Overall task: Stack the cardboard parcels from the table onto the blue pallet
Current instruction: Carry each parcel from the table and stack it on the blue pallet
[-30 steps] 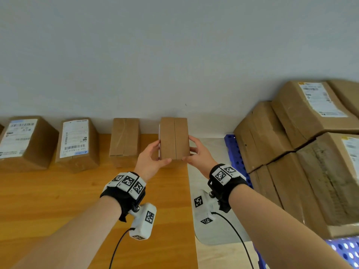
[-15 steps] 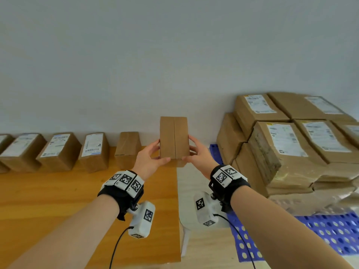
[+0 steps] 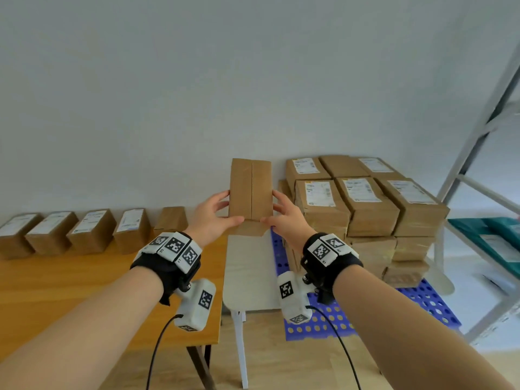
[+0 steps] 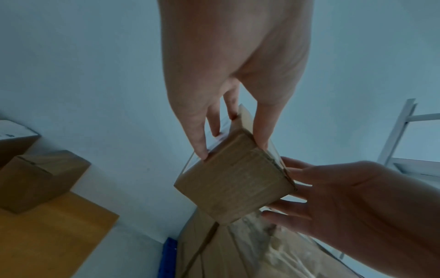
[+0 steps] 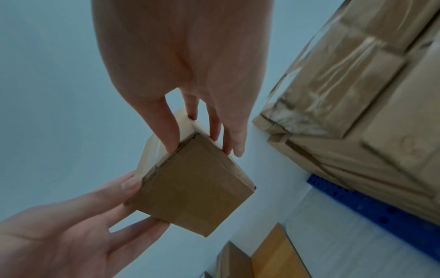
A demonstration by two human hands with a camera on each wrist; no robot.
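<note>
I hold a small brown cardboard parcel in the air between both hands, seam side toward me. My left hand grips its left edge and my right hand grips its right edge. From below, the parcel shows its end face, with fingers curled over the sides. It hangs over the gap between the wooden table and the blue pallet. A tall stack of parcels stands on the pallet. Several parcels line the table's back edge.
A white chair stands between the table and the pallet, just below the held parcel. A grey metal shelf rack rises at the right, with teal packets on a shelf. The wall is close behind.
The parcel has travelled right, off the table and toward the pallet, still held by both hands. My view has swung right, bringing the whole stack and the shelf rack into sight.
</note>
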